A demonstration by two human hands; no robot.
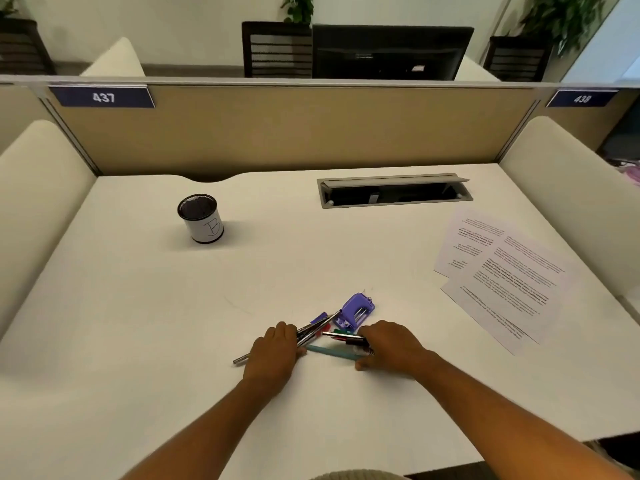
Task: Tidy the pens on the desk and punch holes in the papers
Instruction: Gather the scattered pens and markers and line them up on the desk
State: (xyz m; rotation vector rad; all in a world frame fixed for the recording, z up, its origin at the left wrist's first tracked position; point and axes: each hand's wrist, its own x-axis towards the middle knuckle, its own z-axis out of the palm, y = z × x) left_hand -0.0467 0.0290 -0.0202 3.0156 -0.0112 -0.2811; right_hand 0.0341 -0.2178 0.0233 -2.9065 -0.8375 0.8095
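Observation:
Several pens (313, 332) lie in a loose heap on the white desk (173, 323), just in front of a purple hole punch (356, 311). My left hand (273, 355) covers the heap's left side, fingers curled over dark pens; one silver pen sticks out to its left. My right hand (389, 346) rests on the right side, fingers over a black-and-red pen, with a teal pen (332, 352) lying between the hands. Printed papers (502, 271) lie overlapped at the right. A black mesh pen cup (201, 218) with a white label stands upright at the back left.
A grey cable hatch (394, 190) with its lid up is set into the desk at the back right. A tan partition (277, 129) closes the back, and cream side panels flank the desk.

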